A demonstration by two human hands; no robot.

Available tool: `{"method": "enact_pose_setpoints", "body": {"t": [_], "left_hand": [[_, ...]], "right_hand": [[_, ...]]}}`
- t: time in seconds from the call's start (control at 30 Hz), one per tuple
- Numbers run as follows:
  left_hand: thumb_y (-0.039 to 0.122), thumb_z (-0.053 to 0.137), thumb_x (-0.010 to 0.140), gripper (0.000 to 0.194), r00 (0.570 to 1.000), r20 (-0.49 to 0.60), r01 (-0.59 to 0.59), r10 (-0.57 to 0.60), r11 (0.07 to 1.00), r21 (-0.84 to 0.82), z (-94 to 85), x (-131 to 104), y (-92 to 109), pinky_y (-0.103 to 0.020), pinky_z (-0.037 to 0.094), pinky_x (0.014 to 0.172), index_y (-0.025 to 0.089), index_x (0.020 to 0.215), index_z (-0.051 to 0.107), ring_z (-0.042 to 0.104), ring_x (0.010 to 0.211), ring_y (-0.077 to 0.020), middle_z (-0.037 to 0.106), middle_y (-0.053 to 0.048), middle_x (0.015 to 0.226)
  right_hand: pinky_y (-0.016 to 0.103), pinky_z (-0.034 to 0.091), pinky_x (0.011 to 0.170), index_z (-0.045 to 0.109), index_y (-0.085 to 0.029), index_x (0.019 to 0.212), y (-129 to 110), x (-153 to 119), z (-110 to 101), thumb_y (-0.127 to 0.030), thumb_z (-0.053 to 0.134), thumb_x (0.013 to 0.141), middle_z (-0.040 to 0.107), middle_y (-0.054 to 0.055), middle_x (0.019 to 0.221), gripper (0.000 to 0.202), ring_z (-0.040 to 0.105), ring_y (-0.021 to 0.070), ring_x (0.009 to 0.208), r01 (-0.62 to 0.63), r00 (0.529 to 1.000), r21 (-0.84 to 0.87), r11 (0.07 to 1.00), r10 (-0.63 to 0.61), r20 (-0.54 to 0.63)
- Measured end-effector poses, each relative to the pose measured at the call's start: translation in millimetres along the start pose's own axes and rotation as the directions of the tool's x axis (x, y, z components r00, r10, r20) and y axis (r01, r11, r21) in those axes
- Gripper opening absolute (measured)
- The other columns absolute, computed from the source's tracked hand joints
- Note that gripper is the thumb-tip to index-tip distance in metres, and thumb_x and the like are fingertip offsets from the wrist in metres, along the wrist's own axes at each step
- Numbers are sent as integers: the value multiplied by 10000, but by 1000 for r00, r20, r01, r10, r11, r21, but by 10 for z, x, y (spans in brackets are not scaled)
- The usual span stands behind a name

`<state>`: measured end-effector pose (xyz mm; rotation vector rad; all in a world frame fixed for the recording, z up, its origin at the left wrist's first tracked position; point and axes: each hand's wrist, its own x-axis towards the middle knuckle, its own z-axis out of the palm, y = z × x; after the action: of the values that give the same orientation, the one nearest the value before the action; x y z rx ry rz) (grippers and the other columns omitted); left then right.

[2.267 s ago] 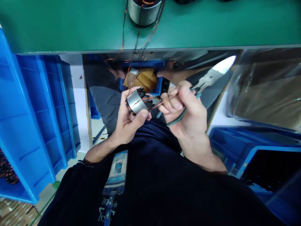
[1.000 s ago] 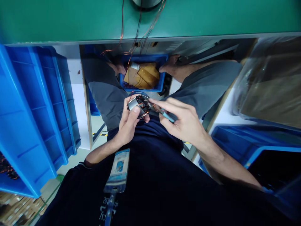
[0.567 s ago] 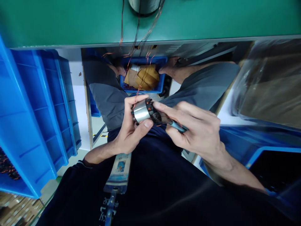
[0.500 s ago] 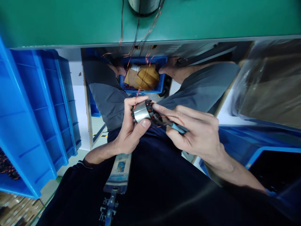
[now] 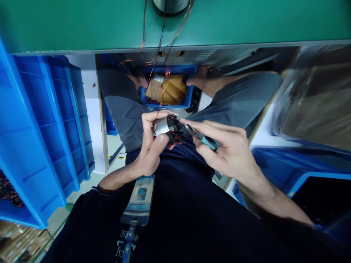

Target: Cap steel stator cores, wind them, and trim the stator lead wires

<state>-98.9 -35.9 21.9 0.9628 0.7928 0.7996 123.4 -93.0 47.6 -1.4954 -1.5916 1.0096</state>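
Head view, looking down past a dark shirt front to two bare hands at lap height, below the edge of a green bench top (image 5: pixel 246 22)

- Left hand (image 5: pixel 149 146): clasped round a small motor stator (image 5: pixel 167 128), thumb on the near side of the steel shell, fingers curled over the far side; black winding end faces right
- Motor stator: held in the air between the two hands, just in front of the shirt, with copper wire (image 5: pixel 157 117) trailing up from it toward the bench edge
- Right hand (image 5: pixel 229 153): closed about small pliers with teal handles (image 5: pixel 205 140), index finger laid along the top; metal tip at the stator's winding end, apparently touching it, contact blurred
- Second stator (image 5: pixel 171 5): on the bench top at the upper edge, mostly cut off, thin wires hanging down from it
- Blue bins (image 5: pixel 46 128): stacked at left
- Small blue tray (image 5: pixel 192 86): on the floor between the knees, holding brown paper pieces
- Badge holder (image 5: pixel 138 199): hanging on the shirt
- Clear plastic wrap (image 5: pixel 315 98): over something brown at right
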Motion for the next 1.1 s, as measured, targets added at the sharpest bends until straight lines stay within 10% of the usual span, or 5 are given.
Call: {"method": "enact_pose_setpoints", "body": {"t": [0.23,0.7,0.93,1.1], "left_hand": [[596,687,1138,291,986,-166,19,-19,1000,-6,87,145,111,-516,532,1340,306,1123,704,625,1391,-288,596,-75,1275],[472,838,1038,277,986,-47,146,-159,967,-208,111,147,187,-468,628,1102,328,1217,681,746,1255,-286,741,-35,1240],[604,827,1051,356,953,-110,255,-283,942,-221,173,129,288,-570,616,1249,332,1191,643,740,1394,-341,722,-58,1297],[528,852,1061,298,939,-106,284,-326,913,-292,207,106,290,-480,703,1089,353,1216,668,788,1181,-279,723,-30,1167]], "right_hand": [[429,680,979,686,-343,1729,-4,-4,96,-65,665,996,728,54,1080,784,735,250,980,51,995,-184,982,-66,-75],[492,671,1134,671,-301,1743,-31,-16,148,-92,695,950,769,89,1214,821,786,302,1204,32,991,-255,966,-64,-119],[272,665,796,739,-315,1681,-47,-19,193,-44,671,986,803,-6,965,749,698,157,748,54,987,-176,983,-80,-141],[285,700,842,753,-354,1660,27,10,263,-82,653,1022,916,7,1185,700,831,178,889,51,987,25,998,-47,-157]]}}
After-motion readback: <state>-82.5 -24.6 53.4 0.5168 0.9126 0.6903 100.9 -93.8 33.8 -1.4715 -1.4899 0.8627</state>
